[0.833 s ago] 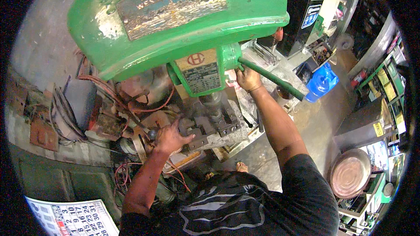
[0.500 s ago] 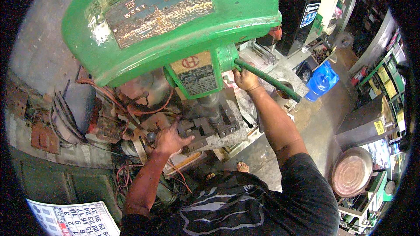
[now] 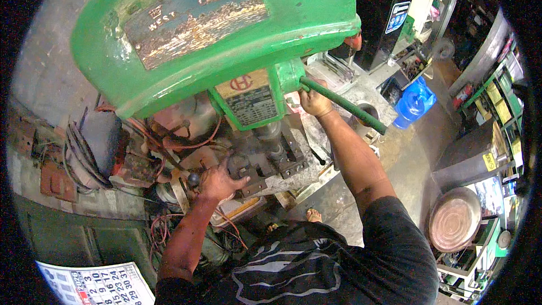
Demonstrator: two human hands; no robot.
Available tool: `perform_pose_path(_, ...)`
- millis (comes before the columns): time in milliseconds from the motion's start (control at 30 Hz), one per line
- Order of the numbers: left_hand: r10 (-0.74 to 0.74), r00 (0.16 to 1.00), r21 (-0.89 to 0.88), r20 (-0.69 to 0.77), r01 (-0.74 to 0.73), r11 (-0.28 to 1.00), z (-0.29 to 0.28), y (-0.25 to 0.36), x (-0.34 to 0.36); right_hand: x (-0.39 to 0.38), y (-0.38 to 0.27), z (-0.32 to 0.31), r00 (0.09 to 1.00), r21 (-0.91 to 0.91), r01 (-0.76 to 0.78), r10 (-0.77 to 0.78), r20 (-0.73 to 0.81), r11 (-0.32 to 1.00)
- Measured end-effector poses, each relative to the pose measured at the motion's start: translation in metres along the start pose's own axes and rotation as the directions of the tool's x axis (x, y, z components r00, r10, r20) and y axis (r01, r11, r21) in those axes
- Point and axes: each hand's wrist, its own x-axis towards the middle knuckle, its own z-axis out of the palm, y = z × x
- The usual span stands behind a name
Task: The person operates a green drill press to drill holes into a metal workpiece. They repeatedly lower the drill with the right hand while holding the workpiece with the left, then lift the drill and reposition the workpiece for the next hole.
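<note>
Station: green drill press (image 3: 316, 8), manned by one person. The work in hand is judged to be under way and not finished. In evidence as done: what appears to be a dark steel machine vise (image 3: 255, 186) is positioned on the worktable (image 3: 311, 176), beneath the spindle (image 3: 269, 134), and both hands are at their stations. Outstanding, by the same judgement: the cut is not shown complete, as no finished hole or freed part can be made out, and the vise remains under the spindle.

Left hand (image 3: 217, 184): unclenched, thumb spread from the fingers, lying against the near left side of the vise, beside a dark ball knob (image 3: 193, 179). Right hand (image 3: 315, 103): at the inner end of the green feed lever (image 3: 351, 107), close to its hub — the lever covers part of the fingers, so whether they grasp it cannot be told.

Not verifiable: the bit's tip and its contact with any workpiece; whether the spindle turns; the left fingertips, lost against dark metal. The press head is cut off by the upper edge, and a wall calendar (image 3: 121, 282) by the lower.
</note>
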Motion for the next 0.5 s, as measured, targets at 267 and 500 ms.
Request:
perform_pose_path(267,0.062,0.994,-0.041,-0.086,-0.066,0.997,0.0093,-0.0068,0.0036,-0.0033,0.005,0.0046,0.999,0.005,-0.037,0.037,-0.017,0.999)
perform_pose_path(500,0.045,0.997,-0.02,-0.056,-0.047,0.999,0.0076,-0.0058,0.0047,-0.0062,0.0077,0.0053,0.996,0.028,-0.083,0.082,0.041,0.996)
